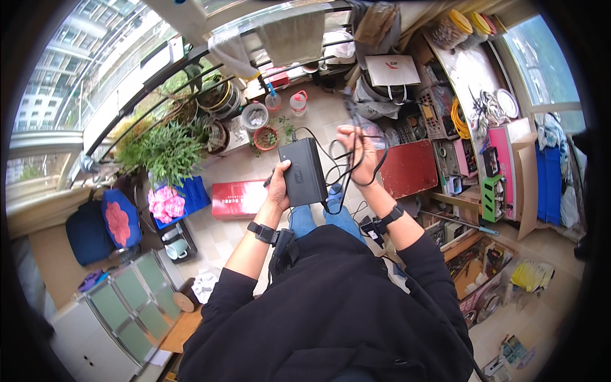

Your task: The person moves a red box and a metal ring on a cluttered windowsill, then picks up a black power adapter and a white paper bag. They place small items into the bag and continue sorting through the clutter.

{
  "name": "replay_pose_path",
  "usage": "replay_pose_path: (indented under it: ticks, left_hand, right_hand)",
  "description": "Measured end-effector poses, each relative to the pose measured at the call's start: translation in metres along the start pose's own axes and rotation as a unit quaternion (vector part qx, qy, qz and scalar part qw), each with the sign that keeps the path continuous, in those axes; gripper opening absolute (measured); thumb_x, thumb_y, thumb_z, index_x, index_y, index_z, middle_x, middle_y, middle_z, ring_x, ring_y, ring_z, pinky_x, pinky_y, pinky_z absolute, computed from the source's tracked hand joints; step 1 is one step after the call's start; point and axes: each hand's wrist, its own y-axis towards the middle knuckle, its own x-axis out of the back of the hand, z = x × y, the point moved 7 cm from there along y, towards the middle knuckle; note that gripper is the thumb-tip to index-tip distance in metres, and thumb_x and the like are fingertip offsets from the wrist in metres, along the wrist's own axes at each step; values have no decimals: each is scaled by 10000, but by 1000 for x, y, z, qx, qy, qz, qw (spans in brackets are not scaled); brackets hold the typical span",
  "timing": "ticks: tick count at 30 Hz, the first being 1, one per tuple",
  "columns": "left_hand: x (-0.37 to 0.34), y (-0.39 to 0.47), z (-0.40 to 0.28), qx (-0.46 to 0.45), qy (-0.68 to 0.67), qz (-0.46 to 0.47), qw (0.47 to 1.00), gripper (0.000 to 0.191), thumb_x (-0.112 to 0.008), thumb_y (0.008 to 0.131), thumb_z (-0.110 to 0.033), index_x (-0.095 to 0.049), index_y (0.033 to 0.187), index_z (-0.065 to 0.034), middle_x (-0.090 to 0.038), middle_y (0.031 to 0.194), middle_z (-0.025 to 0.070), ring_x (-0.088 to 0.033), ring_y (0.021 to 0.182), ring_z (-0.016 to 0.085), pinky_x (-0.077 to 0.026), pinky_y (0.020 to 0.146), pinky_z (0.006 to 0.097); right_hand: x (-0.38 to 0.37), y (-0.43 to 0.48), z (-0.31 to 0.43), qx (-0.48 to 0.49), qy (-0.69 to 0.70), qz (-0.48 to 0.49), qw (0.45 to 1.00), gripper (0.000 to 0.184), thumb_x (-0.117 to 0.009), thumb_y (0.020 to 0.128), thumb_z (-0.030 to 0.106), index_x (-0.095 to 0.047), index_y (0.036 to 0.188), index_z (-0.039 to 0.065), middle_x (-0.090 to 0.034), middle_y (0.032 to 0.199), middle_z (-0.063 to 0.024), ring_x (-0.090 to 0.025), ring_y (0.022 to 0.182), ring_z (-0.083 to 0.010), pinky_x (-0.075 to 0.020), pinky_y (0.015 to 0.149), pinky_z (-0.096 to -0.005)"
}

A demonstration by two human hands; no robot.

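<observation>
My left hand (279, 190) grips the left side of a flat black electronic box (305, 179), thumb on its top face. The box bears raised lettering and hangs above the floor in front of my legs. Black cables (340, 193) run from its edges. Loops of this cable (381, 162) lie around my right hand (359, 152), raised to the right of the box with its fingers curled on the cable. Blurred cable ends stick up above that hand.
A red printed carton (238, 198) lies on the tiled floor at left, near potted plants (164, 145). On the right are a red board (408, 168), a cluttered shelf (482, 67) and an open drawer of tools (477, 267). A plastic bottle (298, 103) stands ahead.
</observation>
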Motion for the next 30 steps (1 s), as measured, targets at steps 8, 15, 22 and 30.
replay_pose_path:
  ticks: [8,15,22,30]
  left_hand:
    - [28,-34,40,-69,-44,-19,996,570,-590,906,-410,-564,1302,-1,-699,1147,150,-711,988,269,-590,896,418]
    - [-34,-20,80,-70,-29,122,990,735,-627,856,-458,-502,1394,26,-631,1296,225,-662,1118,347,-535,996,462]
    - [-79,15,116,-9,51,78,996,650,-638,862,-422,-550,1323,28,-692,1172,192,-709,1018,304,-586,914,423]
    - [-107,77,81,-12,92,62,994,631,-622,879,-460,-569,1305,3,-688,1178,157,-697,1012,286,-570,919,417]
  right_hand:
    - [-49,-64,-39,-201,115,155,960,366,-485,1073,237,-599,1241,-67,-640,1247,-159,-602,1216,-234,-441,1109,-365]
    - [24,-89,-64,-191,-142,172,956,447,-479,1056,348,-542,1355,21,-572,1209,-112,-556,1099,-204,-458,950,-336]
    - [90,-74,-23,45,-265,234,934,510,-607,825,171,-484,1286,-10,-533,1187,-228,-516,1110,-438,-419,965,-493]
    - [180,-35,-40,-294,-140,286,901,650,-734,908,193,-458,1467,10,-575,1367,-132,-552,1263,-216,-485,1045,-372]
